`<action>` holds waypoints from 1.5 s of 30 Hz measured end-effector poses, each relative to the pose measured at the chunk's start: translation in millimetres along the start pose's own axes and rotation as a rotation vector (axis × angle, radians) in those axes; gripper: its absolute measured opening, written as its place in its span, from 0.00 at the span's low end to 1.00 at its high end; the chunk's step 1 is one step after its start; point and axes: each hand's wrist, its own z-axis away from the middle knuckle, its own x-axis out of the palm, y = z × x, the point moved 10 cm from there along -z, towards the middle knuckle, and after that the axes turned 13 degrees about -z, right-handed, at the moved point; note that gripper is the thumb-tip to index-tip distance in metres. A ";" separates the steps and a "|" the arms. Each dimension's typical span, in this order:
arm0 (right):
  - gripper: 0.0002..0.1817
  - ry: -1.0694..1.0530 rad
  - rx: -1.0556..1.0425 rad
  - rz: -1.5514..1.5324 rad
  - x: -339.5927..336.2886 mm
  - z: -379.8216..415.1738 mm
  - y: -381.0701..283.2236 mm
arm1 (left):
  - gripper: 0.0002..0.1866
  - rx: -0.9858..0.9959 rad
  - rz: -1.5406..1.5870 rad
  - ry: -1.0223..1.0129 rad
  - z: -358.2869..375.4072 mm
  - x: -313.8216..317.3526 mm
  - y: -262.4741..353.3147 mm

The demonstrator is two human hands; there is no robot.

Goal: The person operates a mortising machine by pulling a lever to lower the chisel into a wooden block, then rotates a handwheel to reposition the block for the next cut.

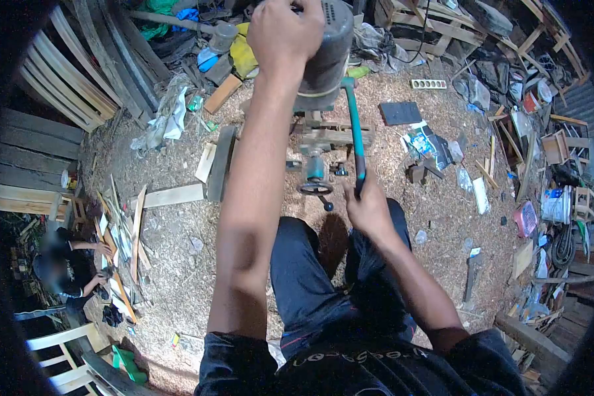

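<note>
Two bare hands meet one machine. The left hand (287,28) lies atop its cylindrical metal motor housing (323,72); whether the fingers clamp, I cannot tell. The right hand (369,206) wraps the dark grip of one smooth green lever (354,122). Left of that hand sit one round handwheel (315,189) and one black ball knob (329,206), above flaky wood shavings (442,244).

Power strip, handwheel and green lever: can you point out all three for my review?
Power strip (428,84): head view, middle of its socket face.
Handwheel (315,189): head view, hub at its center.
Green lever (355,124): head view, middle of its bar.
</note>
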 end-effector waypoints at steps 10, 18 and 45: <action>0.29 0.227 -0.007 -0.092 82.3 -23.6 156.4 | 0.16 0.007 0.052 -0.003 12.8 15.4 -11.7; 0.27 0.282 -0.107 -0.120 91.4 -30.0 177.1 | 0.17 -0.043 0.070 -0.021 20.3 14.7 -14.5; 0.22 0.412 -0.878 -0.353 -176.7 -217.2 -287.1 | 0.18 -0.061 0.048 -0.015 -46.9 -23.5 21.9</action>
